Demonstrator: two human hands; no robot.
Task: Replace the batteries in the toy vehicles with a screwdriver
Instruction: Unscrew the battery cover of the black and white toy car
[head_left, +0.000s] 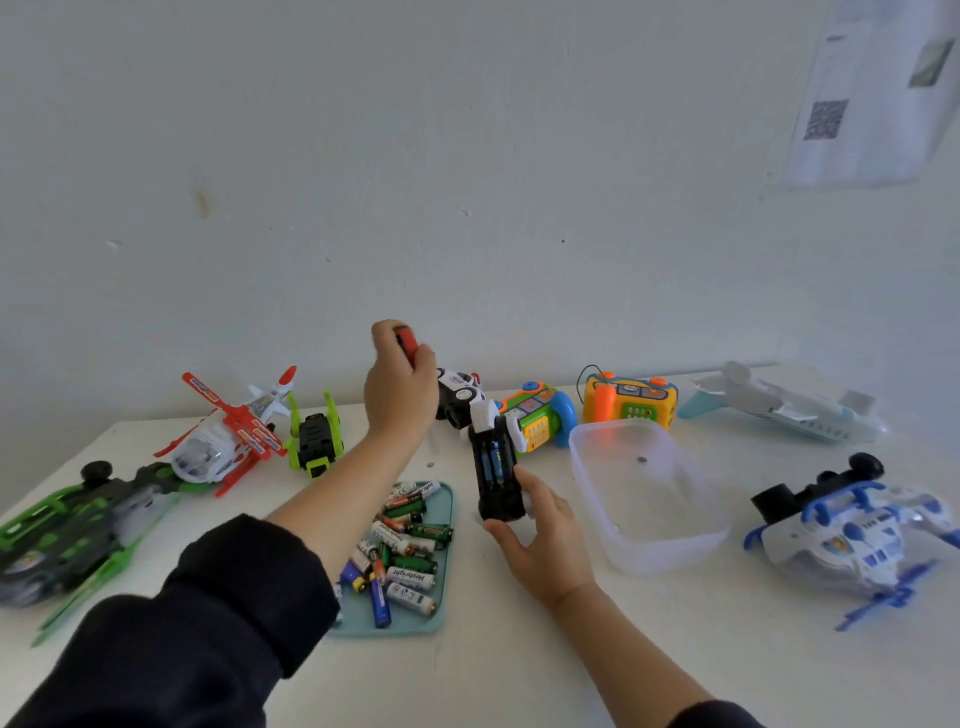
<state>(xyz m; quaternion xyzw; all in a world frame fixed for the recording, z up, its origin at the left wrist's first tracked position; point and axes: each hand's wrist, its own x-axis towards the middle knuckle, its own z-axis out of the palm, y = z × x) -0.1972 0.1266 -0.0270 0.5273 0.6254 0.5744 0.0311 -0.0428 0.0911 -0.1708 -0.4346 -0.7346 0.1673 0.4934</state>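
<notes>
My left hand is raised above the back of the table, its fingers curled round a red-handled screwdriver of which only the handle shows. My right hand holds the near end of a black-and-white toy vehicle lying upside down, its open battery bay showing blue batteries. A teal tray with several loose batteries lies between my forearms.
A clear plastic tub stands right of the held toy. Along the back sit a red helicopter, a green-black toy, a small police car, two toy phones and a white plane. A green vehicle lies left, a blue-white one right.
</notes>
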